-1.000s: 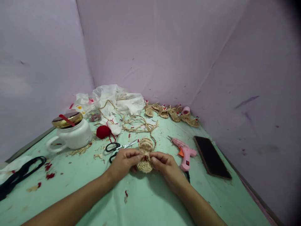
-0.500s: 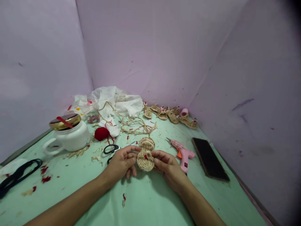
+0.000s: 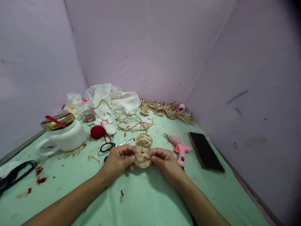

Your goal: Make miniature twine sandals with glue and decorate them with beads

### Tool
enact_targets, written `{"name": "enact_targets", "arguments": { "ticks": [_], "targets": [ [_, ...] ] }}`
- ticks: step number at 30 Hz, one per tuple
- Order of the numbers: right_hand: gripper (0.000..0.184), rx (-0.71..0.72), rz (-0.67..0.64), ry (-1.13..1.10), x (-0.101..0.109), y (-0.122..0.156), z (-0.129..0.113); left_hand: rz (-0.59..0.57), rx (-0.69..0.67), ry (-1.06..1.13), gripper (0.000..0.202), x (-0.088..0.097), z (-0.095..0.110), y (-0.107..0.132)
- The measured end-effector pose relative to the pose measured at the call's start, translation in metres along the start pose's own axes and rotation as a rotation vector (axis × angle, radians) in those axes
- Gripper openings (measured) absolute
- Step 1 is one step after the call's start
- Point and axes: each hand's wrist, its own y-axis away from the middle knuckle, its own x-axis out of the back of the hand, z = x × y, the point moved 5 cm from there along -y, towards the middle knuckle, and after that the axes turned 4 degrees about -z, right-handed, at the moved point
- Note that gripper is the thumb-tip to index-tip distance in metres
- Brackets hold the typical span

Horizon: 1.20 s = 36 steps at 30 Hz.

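Note:
A small woven rope slipper (image 3: 144,144), coiled from straw-coloured cord, is between my two hands above the green cloth. My left hand (image 3: 119,160) pinches its left edge with thumb and forefinger. On the opposite edge, the thumb and forefinger of my right hand (image 3: 166,161) are closed. A speck of red shows at the slipper's middle, where a strap-like band crosses it. From its far end the cord runs back towards a loose coil of rope (image 3: 134,123). Black-handled scissors (image 3: 108,147) lie partly hidden behind my left hand.
A pink glue gun (image 3: 180,147) and a phone (image 3: 205,152) lie at right. To the left are a white mug (image 3: 68,138) with a gold lid, red yarn (image 3: 97,132) and a black cord (image 3: 17,174). Finished-looking slippers (image 3: 170,111) line the back beside a white plastic bag (image 3: 113,97).
The front band of the slipper now lies lower across it, covering most of the red bit. Both hands grip nearer its edges. The whole view has shifted slightly.

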Motion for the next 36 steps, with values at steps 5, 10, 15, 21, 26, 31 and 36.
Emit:
{"name": "enact_targets", "arguments": {
  "ticks": [5,10,15,21,26,31,36],
  "targets": [
    [0.009,0.041,-0.003,0.055,0.000,0.001,-0.003,-0.027,-0.004,-0.034,0.026,0.000,0.004,0.002],
    [0.018,0.089,-0.052,0.016,-0.001,0.002,-0.005,-0.031,0.010,0.064,0.025,0.003,-0.002,0.001],
    [0.027,0.126,-0.132,-0.069,-0.003,0.003,-0.006,-0.059,0.035,0.237,0.022,0.005,-0.009,0.001],
    [0.026,0.137,-0.137,-0.074,-0.004,0.004,-0.007,-0.044,0.059,0.350,0.020,0.002,-0.007,0.001],
    [0.033,0.156,-0.141,0.003,-0.008,0.006,-0.011,-0.039,0.083,0.424,0.019,0.003,-0.005,-0.001],
    [0.038,0.325,-0.075,0.344,-0.008,0.011,-0.022,-0.105,0.221,0.551,0.016,-0.004,-0.011,0.001],
    [0.020,0.661,0.079,0.636,-0.008,0.022,-0.038,-0.247,0.421,0.568,0.014,-0.019,-0.020,0.009]
  ]
}}
